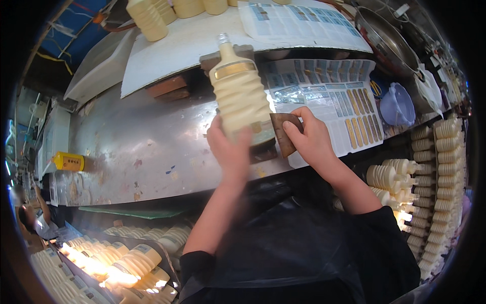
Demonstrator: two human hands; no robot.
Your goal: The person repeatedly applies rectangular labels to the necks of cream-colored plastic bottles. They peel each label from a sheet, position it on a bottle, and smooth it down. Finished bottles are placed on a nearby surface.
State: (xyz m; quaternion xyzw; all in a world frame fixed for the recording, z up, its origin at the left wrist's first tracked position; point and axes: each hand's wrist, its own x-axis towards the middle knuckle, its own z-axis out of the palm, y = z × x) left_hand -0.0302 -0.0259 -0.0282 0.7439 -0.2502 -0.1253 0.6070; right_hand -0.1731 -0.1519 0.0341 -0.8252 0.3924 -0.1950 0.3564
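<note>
A cream bottle (238,96) with wavy ridges, a gold band and a bare threaded neck lies on its side in front of me, its neck pointing away. A dark support (209,61) shows behind its neck. My left hand (229,149), slightly blurred, is closed round the bottle's lower end, with a bluish label patch showing beside it. In my right hand (309,137) a thin brown scraper-like flat piece (284,137) is pinched between thumb and fingers, close to the right side of the bottle's base.
Label sheets (334,104) with gold and blue strips lie right of the bottle. Beyond are a purple bucket (397,105), a wide metal pan (390,43) and a white board (192,45). A yellow container (69,161) stands left. Stacked bottles (445,172) flank me; a person (43,220) is far left.
</note>
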